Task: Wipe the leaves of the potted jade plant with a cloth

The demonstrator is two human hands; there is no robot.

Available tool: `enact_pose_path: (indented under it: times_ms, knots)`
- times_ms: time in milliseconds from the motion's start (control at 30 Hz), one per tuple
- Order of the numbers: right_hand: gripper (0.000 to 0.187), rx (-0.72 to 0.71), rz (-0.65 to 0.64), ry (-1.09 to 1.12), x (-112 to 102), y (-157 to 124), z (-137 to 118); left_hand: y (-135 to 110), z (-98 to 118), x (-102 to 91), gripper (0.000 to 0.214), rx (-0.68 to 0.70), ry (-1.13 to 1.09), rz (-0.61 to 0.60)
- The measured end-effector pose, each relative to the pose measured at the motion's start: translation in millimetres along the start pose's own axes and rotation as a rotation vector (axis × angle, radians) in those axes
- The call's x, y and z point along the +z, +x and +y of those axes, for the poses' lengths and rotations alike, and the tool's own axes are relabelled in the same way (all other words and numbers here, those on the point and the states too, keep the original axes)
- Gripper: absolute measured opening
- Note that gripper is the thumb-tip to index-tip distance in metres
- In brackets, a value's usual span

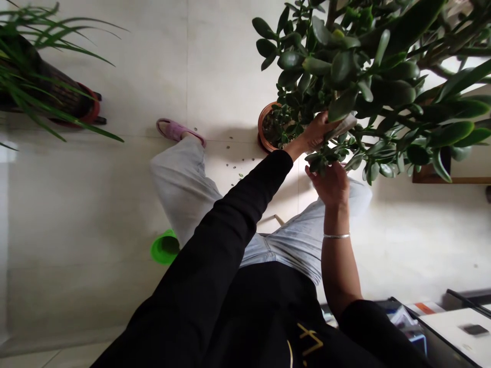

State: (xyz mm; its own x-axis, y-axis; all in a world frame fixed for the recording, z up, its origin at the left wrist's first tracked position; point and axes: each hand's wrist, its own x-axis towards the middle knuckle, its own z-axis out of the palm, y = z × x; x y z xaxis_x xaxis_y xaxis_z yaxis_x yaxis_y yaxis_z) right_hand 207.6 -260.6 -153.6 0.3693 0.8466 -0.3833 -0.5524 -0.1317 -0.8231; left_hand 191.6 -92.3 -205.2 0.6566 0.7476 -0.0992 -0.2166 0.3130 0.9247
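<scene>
A large jade plant with thick, glossy green leaves fills the upper right, growing from a round terracotta-coloured pot on the floor. Among its lower branches, my left hand is closed on a pale grey cloth pressed against the leaves; leaves hide part of its fingers. Just below it, my right hand, with a silver bangle on the wrist, has its thumb and fingers around a low cluster of leaves. Some of its fingertips are hidden behind them.
Small dark bits and a green leaf lie on the pale tiled floor by my slipper. A green tub stands beside my leg. A dark pot with long-leaved greenery is at left, a white-topped table at lower right.
</scene>
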Motion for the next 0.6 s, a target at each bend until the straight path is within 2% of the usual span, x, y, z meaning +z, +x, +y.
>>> enact_pose_path:
  times_ms: [200,367,467,600]
  knots:
    - [0.030,0.003,-0.013,0.033,1,0,-1,-12,27,-1.4,0.035,0.006,0.160,-0.046]
    - [0.035,-0.010,-0.042,0.038,0,-1,-2,-16,34,-3.8,0.029,0.050,0.224,-0.070]
    - [0.038,-0.005,-0.053,0.066,-1,0,-1,-17,29,-6.1,0.027,0.092,0.160,-0.070]
    - [0.034,0.001,-0.076,0.120,-3,2,0,-17,20,-3.7,0.020,0.042,-0.054,-0.026]
